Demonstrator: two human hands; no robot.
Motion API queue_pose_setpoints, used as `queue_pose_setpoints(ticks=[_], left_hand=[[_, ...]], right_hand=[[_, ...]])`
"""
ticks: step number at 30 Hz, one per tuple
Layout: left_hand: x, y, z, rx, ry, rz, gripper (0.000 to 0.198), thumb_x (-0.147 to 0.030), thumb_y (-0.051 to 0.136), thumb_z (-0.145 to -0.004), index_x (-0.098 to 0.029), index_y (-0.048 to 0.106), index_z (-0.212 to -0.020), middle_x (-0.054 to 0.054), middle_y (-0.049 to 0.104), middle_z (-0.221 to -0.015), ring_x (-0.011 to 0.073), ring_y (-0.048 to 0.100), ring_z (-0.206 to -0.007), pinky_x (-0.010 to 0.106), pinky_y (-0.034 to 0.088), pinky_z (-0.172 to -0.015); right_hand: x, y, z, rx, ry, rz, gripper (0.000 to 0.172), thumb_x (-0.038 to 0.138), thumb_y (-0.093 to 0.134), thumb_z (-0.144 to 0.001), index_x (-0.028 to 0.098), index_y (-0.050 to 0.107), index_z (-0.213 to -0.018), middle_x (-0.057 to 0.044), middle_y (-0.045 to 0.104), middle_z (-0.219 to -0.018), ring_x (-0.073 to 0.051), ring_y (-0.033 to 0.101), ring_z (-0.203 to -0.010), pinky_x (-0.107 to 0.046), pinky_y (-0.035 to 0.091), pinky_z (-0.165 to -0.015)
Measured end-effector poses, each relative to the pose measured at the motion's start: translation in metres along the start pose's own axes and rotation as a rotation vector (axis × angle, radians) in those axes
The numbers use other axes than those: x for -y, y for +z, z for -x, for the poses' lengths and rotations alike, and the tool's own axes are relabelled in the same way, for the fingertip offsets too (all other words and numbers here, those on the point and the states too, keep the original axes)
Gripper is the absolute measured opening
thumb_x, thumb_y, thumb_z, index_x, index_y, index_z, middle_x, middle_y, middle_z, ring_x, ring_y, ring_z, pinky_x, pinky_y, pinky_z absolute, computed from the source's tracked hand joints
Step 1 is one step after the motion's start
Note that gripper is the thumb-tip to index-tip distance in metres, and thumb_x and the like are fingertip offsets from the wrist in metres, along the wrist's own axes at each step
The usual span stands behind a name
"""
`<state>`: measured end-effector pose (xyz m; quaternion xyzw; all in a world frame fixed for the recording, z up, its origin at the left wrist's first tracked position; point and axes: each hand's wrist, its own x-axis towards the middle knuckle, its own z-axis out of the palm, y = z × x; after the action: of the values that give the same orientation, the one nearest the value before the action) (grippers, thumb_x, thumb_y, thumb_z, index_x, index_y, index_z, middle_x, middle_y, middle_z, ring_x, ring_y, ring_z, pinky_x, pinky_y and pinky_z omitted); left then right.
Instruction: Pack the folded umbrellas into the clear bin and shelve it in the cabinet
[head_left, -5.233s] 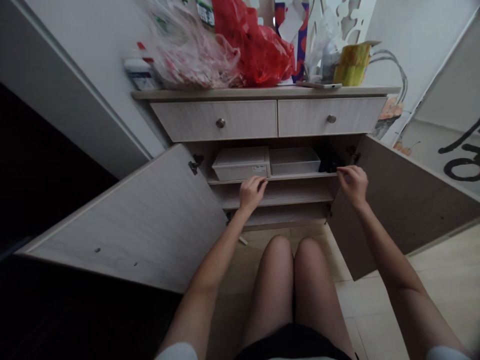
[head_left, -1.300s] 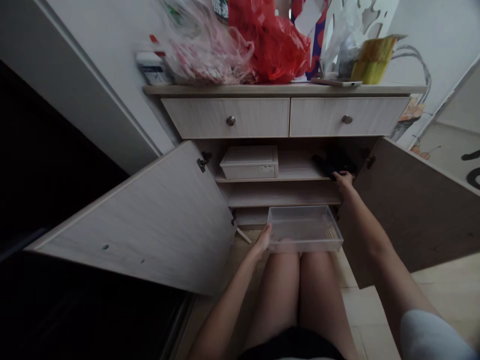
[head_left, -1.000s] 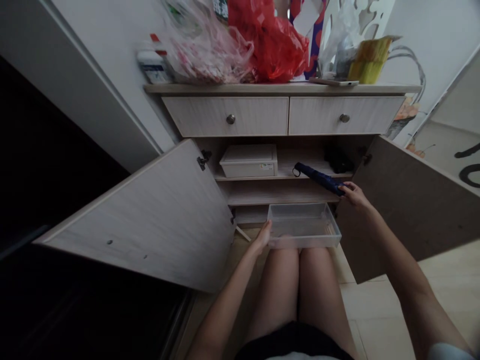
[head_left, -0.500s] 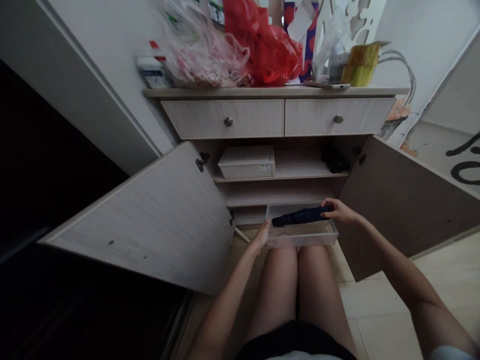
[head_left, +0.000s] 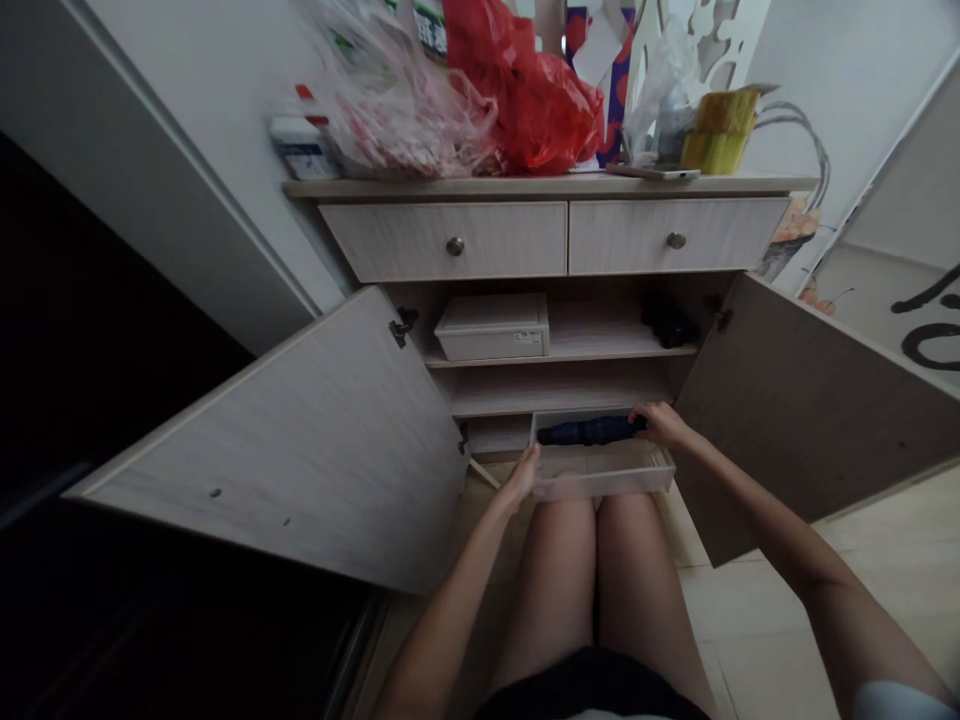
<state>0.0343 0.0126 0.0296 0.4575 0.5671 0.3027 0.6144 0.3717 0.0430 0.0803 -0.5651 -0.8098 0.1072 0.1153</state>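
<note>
A clear plastic bin rests on my knees in front of an open wooden cabinet. My left hand grips the bin's left end, thumb on the rim. A folded dark blue umbrella lies lengthwise along the bin's far side. My right hand is closed round the umbrella's right end, inside the bin's far right corner.
Both cabinet doors stand wide open on either side of me. A white lidded box and a dark object sit on the upper shelf. Two shut drawers are above. Plastic bags crowd the cabinet top.
My right hand took the blue umbrella from the upper shelf and lowered it into the clear bin, which my left hand keeps on my knees.
</note>
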Motion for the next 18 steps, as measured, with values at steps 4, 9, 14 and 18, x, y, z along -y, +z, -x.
queue_pose_setpoints(ticks=[4,9,14,18], left_hand=[[-0.007,0.004,0.004,-0.023,-0.016,0.011,0.066,-0.059,0.033,-0.096,-0.028,0.029,-0.154,0.009,0.034,-0.159,0.0307,0.047,-0.133,0.043,0.048,-0.099],[-0.010,0.005,0.007,-0.040,-0.036,-0.009,0.062,-0.052,0.030,-0.098,-0.024,0.029,-0.153,0.012,0.040,-0.155,0.0301,0.047,-0.133,0.043,0.048,-0.098],[-0.008,0.005,0.006,-0.046,-0.056,-0.012,0.063,-0.055,0.029,-0.098,-0.026,0.025,-0.154,0.011,0.041,-0.154,0.0296,0.047,-0.133,0.044,0.049,-0.097],[-0.006,0.003,0.003,-0.028,-0.088,-0.017,0.068,-0.062,0.030,-0.095,-0.027,0.029,-0.153,0.012,0.048,-0.148,0.0309,0.049,-0.132,0.042,0.047,-0.099]], right_hand=[[0.005,0.002,-0.006,0.042,0.049,0.160,0.023,0.022,0.074,-0.074,0.026,0.072,-0.096,-0.006,0.073,-0.095,-0.024,0.067,-0.094,-0.030,0.043,-0.084],[0.014,0.001,-0.010,0.104,0.063,0.283,0.021,0.024,0.076,-0.076,0.025,0.072,-0.097,-0.010,0.073,-0.101,-0.028,0.065,-0.102,-0.036,0.041,-0.089],[0.001,-0.020,-0.020,0.067,0.052,0.060,0.024,0.038,0.075,-0.077,0.024,0.069,-0.096,-0.006,0.070,-0.102,-0.023,0.064,-0.096,-0.029,0.045,-0.080],[-0.029,-0.055,-0.043,-0.281,0.380,0.049,0.029,0.042,0.055,-0.092,0.020,0.065,-0.109,-0.011,0.066,-0.109,-0.023,0.062,-0.098,-0.030,0.047,-0.080]])
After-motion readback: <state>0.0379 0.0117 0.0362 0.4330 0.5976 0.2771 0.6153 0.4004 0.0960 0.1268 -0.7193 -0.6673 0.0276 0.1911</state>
